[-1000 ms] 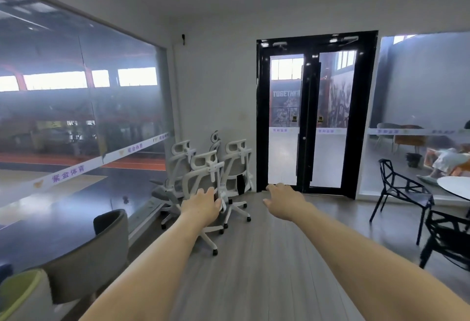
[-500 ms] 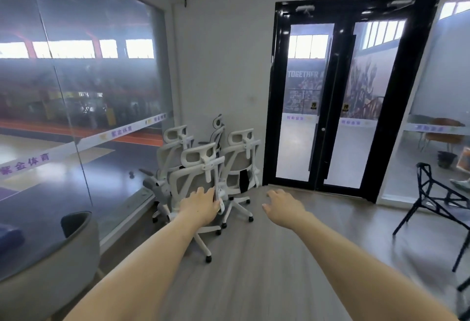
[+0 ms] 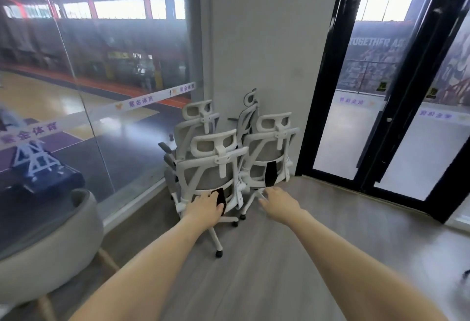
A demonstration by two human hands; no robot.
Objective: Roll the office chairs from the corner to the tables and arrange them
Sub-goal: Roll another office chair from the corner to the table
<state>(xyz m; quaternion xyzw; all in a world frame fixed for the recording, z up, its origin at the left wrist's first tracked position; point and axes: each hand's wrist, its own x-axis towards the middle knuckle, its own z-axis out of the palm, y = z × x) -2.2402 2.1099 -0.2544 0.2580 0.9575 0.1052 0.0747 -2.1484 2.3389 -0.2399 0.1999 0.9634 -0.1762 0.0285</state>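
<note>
Several white office chairs with grey mesh backs stand bunched in the corner between the glass wall and the black door. The nearest chair (image 3: 213,165) shows me its back, and a second chair (image 3: 270,151) stands to its right. Two more are behind them against the wall. My left hand (image 3: 205,208) reaches out in front of the lower back of the nearest chair, fingers relaxed; whether it touches the chair I cannot tell. Held out to the right of that chair, my right hand (image 3: 279,203) has its fingers spread and holds nothing.
A glass wall (image 3: 101,96) runs along the left. A grey tub armchair (image 3: 50,244) on wooden legs stands at the lower left. Black-framed double glass doors (image 3: 381,106) fill the right. Grey wood-look floor (image 3: 254,269) lies between me and the chairs.
I have moved closer to the corner, so the chairs appear larger. Both hands have stretched further forward toward the nearest chair. The black wire chairs on the right have left the view.
</note>
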